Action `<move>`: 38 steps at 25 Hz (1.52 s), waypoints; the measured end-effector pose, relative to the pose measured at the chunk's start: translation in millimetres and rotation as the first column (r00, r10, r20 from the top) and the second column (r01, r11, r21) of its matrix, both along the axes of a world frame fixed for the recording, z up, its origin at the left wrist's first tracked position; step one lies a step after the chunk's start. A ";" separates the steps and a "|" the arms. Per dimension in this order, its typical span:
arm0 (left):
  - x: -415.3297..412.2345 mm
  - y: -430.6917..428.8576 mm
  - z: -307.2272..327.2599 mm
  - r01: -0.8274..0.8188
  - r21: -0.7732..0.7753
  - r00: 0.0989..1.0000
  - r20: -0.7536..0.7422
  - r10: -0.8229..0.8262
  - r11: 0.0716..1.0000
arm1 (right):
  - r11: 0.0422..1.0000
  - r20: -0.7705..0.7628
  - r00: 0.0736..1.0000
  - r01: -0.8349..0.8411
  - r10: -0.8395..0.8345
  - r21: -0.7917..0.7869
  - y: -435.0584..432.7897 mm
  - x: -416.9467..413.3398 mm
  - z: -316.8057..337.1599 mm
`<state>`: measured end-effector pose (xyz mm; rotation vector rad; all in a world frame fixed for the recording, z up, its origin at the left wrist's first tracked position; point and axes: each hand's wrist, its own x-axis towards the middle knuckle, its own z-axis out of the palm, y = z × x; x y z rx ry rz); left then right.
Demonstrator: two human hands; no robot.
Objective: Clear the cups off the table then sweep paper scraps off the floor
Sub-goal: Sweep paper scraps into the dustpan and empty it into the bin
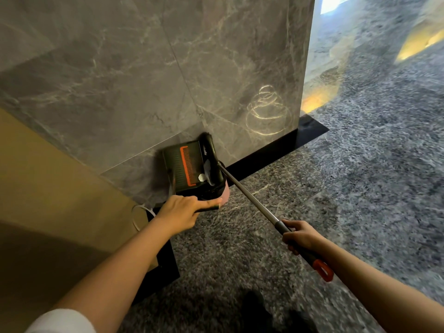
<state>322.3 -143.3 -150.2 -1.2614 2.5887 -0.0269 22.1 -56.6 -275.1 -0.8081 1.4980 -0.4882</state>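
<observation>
A black dustpan (181,168) with an orange comb strip stands on the floor against the grey marble wall, and white paper scraps (203,177) lie in it. My left hand (182,211) grips the dustpan's handle at its near end. A black broom head (211,152) rests along the pan's right side. The broom's grey metal pole (249,197) slants down to my right hand (300,236), which grips the pole above its orange end cap (323,270). Something pink (225,194) shows beside the pan's near right corner.
The grey marble wall (144,80) ends in a corner at the right, with a black base strip (276,150) along the floor. A tan panel (48,188) and a white cord (140,218) are at the left. Speckled stone floor (360,176) stretches to the right.
</observation>
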 end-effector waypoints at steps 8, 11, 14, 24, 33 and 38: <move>-2.7 8.8 -3.8 -0.018 -0.013 1.000 0.025 0.018 1.000 | 1.000 0.013 1.000 0.008 -0.008 0.001 -0.5 -1.2 6.3; -0.7 6.8 -0.3 0.007 -0.015 0.997 0.079 -0.006 1.000 | 1.000 0.010 1.000 -0.004 0.004 0.002 -2.1 -0.9 9.3; -8.2 9.2 -3.4 0.092 0.003 0.985 0.149 -0.092 0.996 | 1.000 0.001 1.000 -0.006 0.006 0.004 -3.8 -1.2 11.1; 0.5 19.4 -6.0 0.157 0.070 0.937 0.304 -0.171 0.985 | 0.999 0.037 0.998 0.041 -0.041 0.016 0.0 -2.1 7.6; -12.4 15.5 2.8 -0.127 -0.029 0.991 -0.038 0.126 0.991 | 0.999 0.035 0.999 0.031 -0.031 0.025 0.1 -0.3 11.4; -12.7 12.3 8.8 -0.269 -0.088 0.954 -0.161 0.253 0.959 | 1.000 0.007 1.000 -0.013 0.014 -0.026 -3.4 5.9 20.8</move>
